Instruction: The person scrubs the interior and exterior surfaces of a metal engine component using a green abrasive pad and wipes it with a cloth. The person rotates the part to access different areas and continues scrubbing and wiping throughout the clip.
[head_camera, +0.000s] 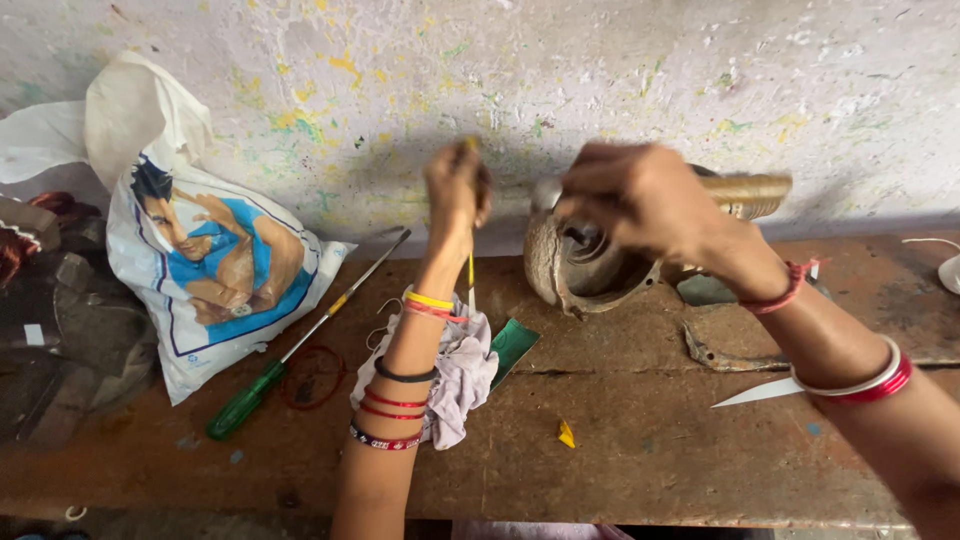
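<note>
- Head view: the left hand (455, 190) is raised in front of the wall, fingers pinched together on a thin yellow strip (471, 268) that hangs straight down from the fist.
- The right hand (640, 200) is closed over the open mouth of a dull grey cast-metal housing (570, 265), fingers curled onto its rim and inner part; exactly what the fingertips grip inside is hidden.
- The housing stands on the worn brown wooden bench (640, 440) against the paint-flecked wall (620, 70), with a ribbed brass-coloured cylinder (750, 192) just behind the right hand.
- Judged by its thick walls, the housing looks heavy, stiff and unlikely to slip; the rim seems the sound place to hold it. The strip looks light and bendable, best held near its top end.
- Below the left forearm lies a crumpled pale lilac cloth (465, 375), with a green card piece (512, 345) touching it.
- Further left are a long green-handled screwdriver (300, 345) and a white printed plastic bag (215, 265).
</note>
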